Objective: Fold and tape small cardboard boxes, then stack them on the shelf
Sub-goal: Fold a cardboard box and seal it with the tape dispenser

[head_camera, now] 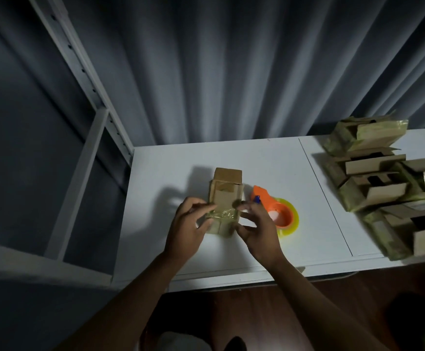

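Taping step: pressing crinkled tape [221, 214] across small cardboard box [226, 201] lying mid-desk [269, 158], left hand [190, 224] pinching tape end, right hand [257, 224] gripping box side; next probably needing smoothing, then shelf [79, 158] stacking.

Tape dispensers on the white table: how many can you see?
1. The orange plastic tape dispenser with its yellowish tape roll lies on the white table, just right of the small brown cardboard box, partly behind the right hand.
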